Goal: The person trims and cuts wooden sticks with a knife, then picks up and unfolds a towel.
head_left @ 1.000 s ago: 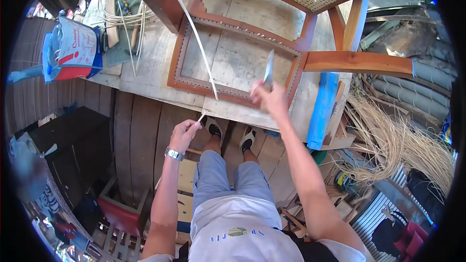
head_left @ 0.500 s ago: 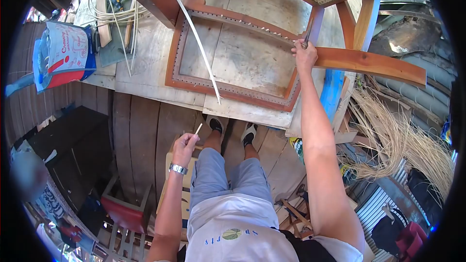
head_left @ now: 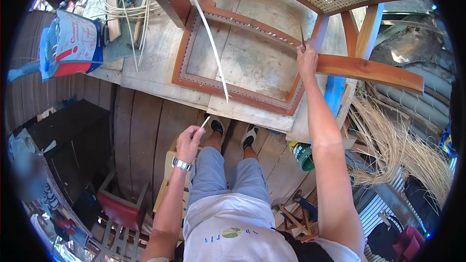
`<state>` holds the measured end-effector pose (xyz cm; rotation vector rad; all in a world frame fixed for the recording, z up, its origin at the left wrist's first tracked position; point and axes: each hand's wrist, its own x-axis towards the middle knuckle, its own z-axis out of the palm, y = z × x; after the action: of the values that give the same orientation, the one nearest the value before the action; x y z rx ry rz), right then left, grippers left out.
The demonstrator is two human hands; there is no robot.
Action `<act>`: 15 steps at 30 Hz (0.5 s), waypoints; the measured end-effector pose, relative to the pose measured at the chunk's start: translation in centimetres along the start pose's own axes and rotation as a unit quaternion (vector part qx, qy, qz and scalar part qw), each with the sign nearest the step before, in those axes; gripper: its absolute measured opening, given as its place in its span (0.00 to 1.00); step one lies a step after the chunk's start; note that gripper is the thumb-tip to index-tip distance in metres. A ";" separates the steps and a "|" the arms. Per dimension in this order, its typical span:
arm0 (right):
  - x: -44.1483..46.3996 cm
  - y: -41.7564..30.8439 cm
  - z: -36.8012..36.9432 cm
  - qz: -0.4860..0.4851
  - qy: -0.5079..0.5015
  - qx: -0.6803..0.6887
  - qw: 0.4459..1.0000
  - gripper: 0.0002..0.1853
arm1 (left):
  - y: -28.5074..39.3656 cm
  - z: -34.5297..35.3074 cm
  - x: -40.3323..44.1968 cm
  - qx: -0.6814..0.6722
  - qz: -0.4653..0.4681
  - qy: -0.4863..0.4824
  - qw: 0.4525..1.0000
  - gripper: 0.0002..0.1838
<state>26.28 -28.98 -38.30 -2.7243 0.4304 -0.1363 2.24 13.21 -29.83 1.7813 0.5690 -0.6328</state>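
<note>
One short pale stick (head_left: 206,122) juts up from the pinching left hand (head_left: 188,143), well apart from the right hand (head_left: 307,64), curled around a knife (head_left: 302,34) at the right side of a chair frame (head_left: 257,102).

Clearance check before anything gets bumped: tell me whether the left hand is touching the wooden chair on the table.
Apart. The head view shows floor and a strip of table between left hand and wooden chair.

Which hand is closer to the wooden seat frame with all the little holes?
Right. The right hand is at the far right corner of the wooden seat frame; the left hand is apart from it, short of the worktable's near edge.
</note>
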 end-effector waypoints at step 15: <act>-30.3 -20.2 -26.1 -0.026 -0.265 0.307 0.914 0.24 | 15.1 -2.1 -16.4 -0.167 0.046 -0.175 0.969 0.12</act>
<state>-0.79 -10.82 -7.56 -2.0325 0.1184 0.3873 0.30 9.95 -7.74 1.3335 0.3251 -0.7213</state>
